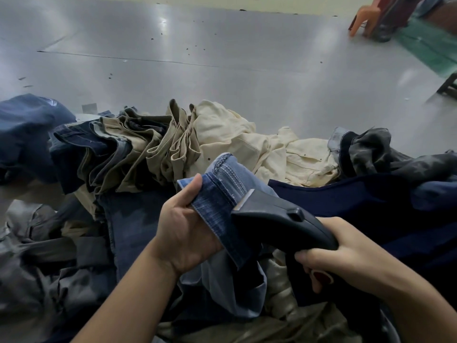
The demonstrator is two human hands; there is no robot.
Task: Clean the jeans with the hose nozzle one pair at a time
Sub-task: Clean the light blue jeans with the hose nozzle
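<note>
on the metal table, nozzle against blue jeans

left hand (181,226) grips the hem end of the blue jeans (217,199), thumb on top, fabric lifted over the pile. right hand (346,253) is clenched around the handle of the dark hose nozzle (279,219), its flat mouth touching the denim. tan trousers (158,142), cream trousers (237,134) and dark jeans (81,149) lie heaped behind on the grey table (222,58). orange chair (363,18) far right.

Dim, diffuse overhead light is reflected as pale glare patches on the smooth grey metal tabletop (222,58). Wide-angle curvature is seen at the edges, where detail is softened.
</note>
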